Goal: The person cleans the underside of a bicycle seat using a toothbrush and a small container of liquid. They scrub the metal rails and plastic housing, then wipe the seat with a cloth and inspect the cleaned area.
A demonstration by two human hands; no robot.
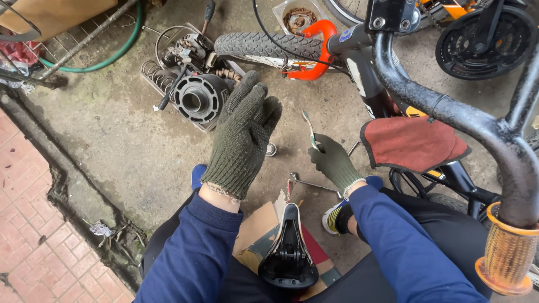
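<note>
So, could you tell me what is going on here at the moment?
A person in green knit gloves sits on the ground beside an upturned bicycle. The right hand grips a slim tool near the frame, where a red cloth is draped. The left hand is raised, open and empty. A black saddle lies upside down on cardboard between the knees.

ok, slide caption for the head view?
Green-knit-gloved left hand raised open over concrete floor; gloved right hand grips a slim metal tool beside a black bicycle frame.
</note>
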